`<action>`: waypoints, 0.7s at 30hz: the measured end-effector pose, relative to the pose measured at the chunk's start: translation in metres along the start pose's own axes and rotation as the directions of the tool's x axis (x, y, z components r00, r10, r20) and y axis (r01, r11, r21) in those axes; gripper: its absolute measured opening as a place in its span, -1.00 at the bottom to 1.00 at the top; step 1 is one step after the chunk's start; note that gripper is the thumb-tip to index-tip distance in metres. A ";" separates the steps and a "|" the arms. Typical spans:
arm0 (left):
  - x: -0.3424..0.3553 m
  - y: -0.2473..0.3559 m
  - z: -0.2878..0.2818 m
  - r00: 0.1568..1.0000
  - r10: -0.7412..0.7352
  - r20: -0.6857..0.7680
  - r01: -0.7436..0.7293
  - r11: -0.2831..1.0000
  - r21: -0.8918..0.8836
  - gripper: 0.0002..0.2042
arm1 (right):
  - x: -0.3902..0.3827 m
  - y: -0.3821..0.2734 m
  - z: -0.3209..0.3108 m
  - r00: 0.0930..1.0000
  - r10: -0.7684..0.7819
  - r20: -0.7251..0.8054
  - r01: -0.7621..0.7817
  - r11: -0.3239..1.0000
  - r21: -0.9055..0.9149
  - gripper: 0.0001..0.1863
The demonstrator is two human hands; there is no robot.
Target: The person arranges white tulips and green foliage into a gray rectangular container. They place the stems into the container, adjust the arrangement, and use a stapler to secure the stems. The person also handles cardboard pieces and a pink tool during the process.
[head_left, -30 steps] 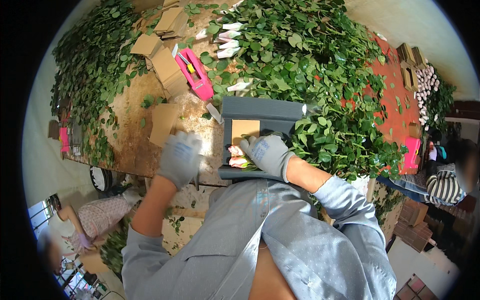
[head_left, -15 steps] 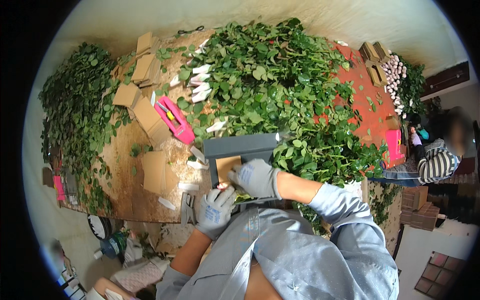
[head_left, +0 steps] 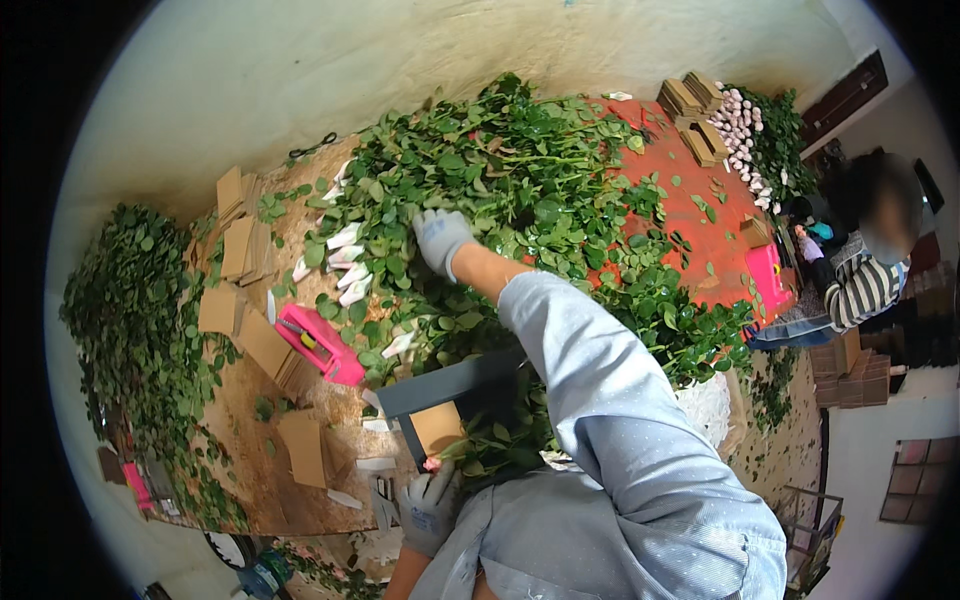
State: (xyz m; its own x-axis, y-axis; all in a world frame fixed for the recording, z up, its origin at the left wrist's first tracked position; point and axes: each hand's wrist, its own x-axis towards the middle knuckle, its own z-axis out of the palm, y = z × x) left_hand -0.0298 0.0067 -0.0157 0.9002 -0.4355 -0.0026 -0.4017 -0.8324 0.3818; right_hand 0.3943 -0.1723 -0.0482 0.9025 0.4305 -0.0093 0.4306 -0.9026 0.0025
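My left hand (head_left: 428,512), in a grey glove, is closed at the near edge of a dark grey box-like stand (head_left: 452,380). Its fingertips are at a small pink rose (head_left: 432,464), whose leafy stem (head_left: 492,448) lies across the stand. A cardboard sheet (head_left: 437,428) lies in the stand beside the bud. Far forward, my right hand (head_left: 441,240), also gloved, reaches over a big heap of leafy rose stems (head_left: 500,170). Its fingers look apart among the leaves, with nothing visible in them. White-wrapped buds (head_left: 350,270) stick out left of the heap.
Left of the stand lie a pink tool (head_left: 318,345), cardboard stacks (head_left: 246,250) and a grey metal tool (head_left: 384,502). More leafy stems (head_left: 130,310) pile up at the far left. To the right, a person in a striped top (head_left: 865,285) is beside the red tabletop (head_left: 720,255).
My right hand has left the stand and reached forward to the heap of stems. The left hand stays by the rose at the stand. The view has shifted and tilted.
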 end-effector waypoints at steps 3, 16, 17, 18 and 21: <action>-0.001 -0.003 0.005 0.998 0.047 -0.044 -0.045 0.998 0.048 -0.60 | -0.018 -0.003 0.009 0.994 -0.104 -0.014 0.100 0.982 -0.160 -0.69; 0.012 0.002 0.003 0.960 0.140 -0.242 -0.106 0.983 0.150 -0.76 | -0.136 -0.006 -0.152 0.883 -0.461 -0.092 0.388 0.826 -0.409 -0.82; 0.012 0.002 0.004 0.955 0.143 -0.258 -0.105 0.982 0.154 -0.78 | -0.159 -0.016 -0.181 0.883 -0.467 -0.047 0.410 0.817 -0.406 -0.83; 0.007 -0.003 0.013 0.949 0.160 -0.273 -0.109 0.975 0.193 -0.75 | -0.186 -0.026 -0.199 0.880 -0.472 -0.040 0.422 0.819 -0.388 -0.84; 0.003 -0.003 0.022 0.967 0.090 -0.239 -0.058 0.989 0.135 -0.71 | -0.260 -0.040 -0.209 0.874 -0.486 -0.016 0.459 0.834 -0.307 -0.80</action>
State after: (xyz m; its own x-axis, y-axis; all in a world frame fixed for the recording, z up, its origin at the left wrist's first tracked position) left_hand -0.0298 0.0002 -0.0367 0.8746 -0.4140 0.2522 -0.4726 -0.8441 0.2533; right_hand 0.1437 -0.2474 0.1635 0.5793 0.8151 0.0064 0.7752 -0.5534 0.3047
